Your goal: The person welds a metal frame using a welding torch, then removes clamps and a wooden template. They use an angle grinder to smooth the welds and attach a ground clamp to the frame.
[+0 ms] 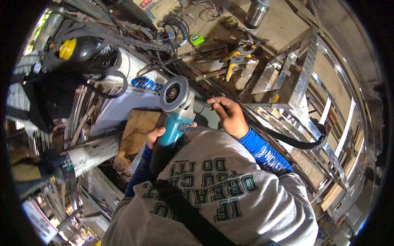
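An angle grinder (174, 127) with a teal body and dark rear grip rests against my front, its disc end pointing away from me. My left hand (156, 136) is closed around the teal body, fingertips showing on both sides. The grey disc (174, 93) faces up, with a dark hub at its centre. To the right of the grinder, my right hand (230, 118) is raised, with thumb and fingers pinched together. Something thin and dark appears at those fingertips, too small to name. That hand is apart from the disc.
Welded shiny metal frames (301, 78) fill the right side. Beyond my hands lie a yellow-and-black clamp (234, 61), a green tape measure (197, 39) and a steel flask (257, 14). Cables and a yellow-ended black cylinder (67, 49) crowd the left, near a wooden board (137, 131).
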### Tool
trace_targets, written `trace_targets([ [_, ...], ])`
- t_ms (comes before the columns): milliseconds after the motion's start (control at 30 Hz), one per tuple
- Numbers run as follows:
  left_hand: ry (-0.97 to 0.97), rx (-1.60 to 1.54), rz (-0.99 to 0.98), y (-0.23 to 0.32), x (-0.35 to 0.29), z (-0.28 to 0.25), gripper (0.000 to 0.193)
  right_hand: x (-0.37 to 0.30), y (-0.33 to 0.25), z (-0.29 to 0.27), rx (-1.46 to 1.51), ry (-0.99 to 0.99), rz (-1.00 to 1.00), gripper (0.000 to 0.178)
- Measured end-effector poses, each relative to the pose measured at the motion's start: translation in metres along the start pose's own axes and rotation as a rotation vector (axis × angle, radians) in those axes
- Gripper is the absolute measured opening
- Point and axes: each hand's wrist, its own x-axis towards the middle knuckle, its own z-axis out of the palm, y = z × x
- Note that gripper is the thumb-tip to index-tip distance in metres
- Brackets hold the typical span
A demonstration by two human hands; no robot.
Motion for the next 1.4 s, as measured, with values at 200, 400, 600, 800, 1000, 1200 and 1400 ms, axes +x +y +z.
trace_targets([
  [200, -0.177, 0.095, -0.124, 0.077, 0.041, -0.056, 0.093, 0.056, -0.010, 0.052, 0.159, 0.081, -0.116, 0.062],
  [400, -0.305, 0.084, -0.274, 0.127, 0.089, -0.072, 0.087, 0.090, -0.029, 0.110, 0.775, -0.044, -0.015, 0.060],
  [600, -0.438, 0.080, -0.419, 0.130, 0.112, -0.052, 0.077, 0.081, -0.016, 0.099, 0.615, 0.210, -0.153, 0.061],
  [800, -0.462, 0.124, -0.381, 0.112, 0.104, -0.012, 0.072, 0.046, -0.028, 0.079, 0.559, 0.230, -0.299, 0.051],
  [1000, -0.415, 0.179, -0.382, 0.087, 0.087, 0.017, 0.072, 0.015, -0.025, 0.062, 0.449, 0.234, -0.334, 0.047],
  [1200, -0.343, 0.156, -0.269, 0.056, 0.064, 0.034, 0.066, -0.007, -0.018, 0.047, 0.401, 0.117, -0.281, 0.050],
  [1400, -0.099, 0.423, -0.192, 0.047, 0.029, 0.038, 0.064, -0.060, 0.058, 0.003, 0.028, 0.187, 0.114, 0.039],
])
